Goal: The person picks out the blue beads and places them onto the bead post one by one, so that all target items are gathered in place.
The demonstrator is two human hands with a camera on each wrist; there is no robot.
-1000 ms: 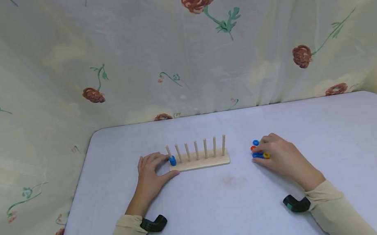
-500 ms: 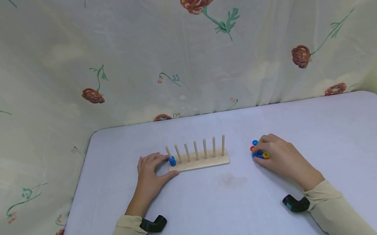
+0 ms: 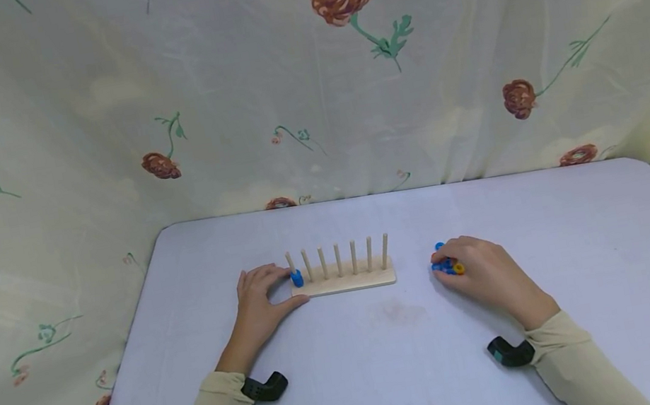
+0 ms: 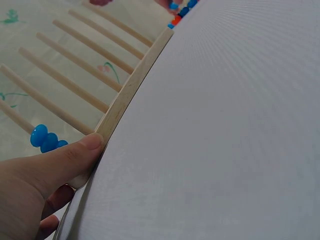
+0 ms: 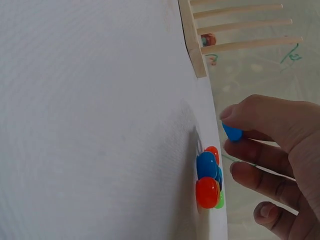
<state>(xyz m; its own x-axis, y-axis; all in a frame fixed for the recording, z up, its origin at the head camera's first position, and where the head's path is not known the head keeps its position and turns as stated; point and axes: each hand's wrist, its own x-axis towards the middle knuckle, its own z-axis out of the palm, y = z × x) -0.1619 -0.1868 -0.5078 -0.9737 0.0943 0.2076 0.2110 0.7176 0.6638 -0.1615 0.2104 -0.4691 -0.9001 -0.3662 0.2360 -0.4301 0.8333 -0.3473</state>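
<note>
Blue and glossy, a bead is pinched between thumb and finger of the right grip, nearly closed, beside the loose beads on the bench. The step in hand is judged to be the taking of this bead from the group; for the next move, a steady pinch seems needed, with the loose ones left undisturbed. By the left grip, partly spread, the left end of the peg rack is held, the thumb pressed to its edge. Slender round pegs are set upright in the flat pale-wood base; smooth, rounded blue beads are threaded on the leftmost
</note>
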